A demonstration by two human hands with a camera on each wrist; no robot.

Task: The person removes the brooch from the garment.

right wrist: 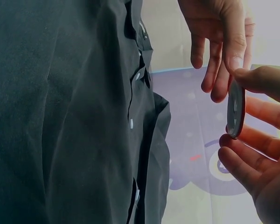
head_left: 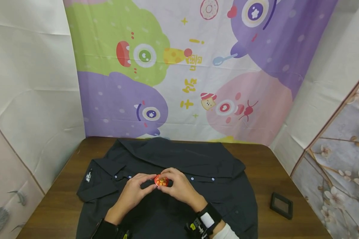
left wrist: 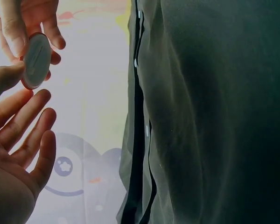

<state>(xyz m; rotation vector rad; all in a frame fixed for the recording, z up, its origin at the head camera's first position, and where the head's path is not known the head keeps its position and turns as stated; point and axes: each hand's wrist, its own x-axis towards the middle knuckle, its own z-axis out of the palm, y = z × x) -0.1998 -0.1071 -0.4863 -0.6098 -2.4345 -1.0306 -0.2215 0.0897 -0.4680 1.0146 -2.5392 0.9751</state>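
Observation:
A round red badge [head_left: 161,181] with a yellow pattern is held up over the dark shirt [head_left: 227,196]. Its pale back [left wrist: 37,60], with a thin pin bar across it, faces the wrist cameras. My left hand [head_left: 134,192] pinches the badge's left edge between thumb and index finger. From the other side, my right hand [head_left: 180,187] grips the edge with thumb and fingers. The remaining left fingers spread loosely in the left wrist view. Beneath both hands the shirt lies spread out, with a row of light buttons [right wrist: 131,123] along its placket.
The shirt covers much of a brown wooden table [head_left: 59,202]. A small black frame-like box [head_left: 281,205] lies at the right. Behind the table hangs a cartoon-print cloth [head_left: 179,126], with pale sheets [head_left: 33,76] at the sides.

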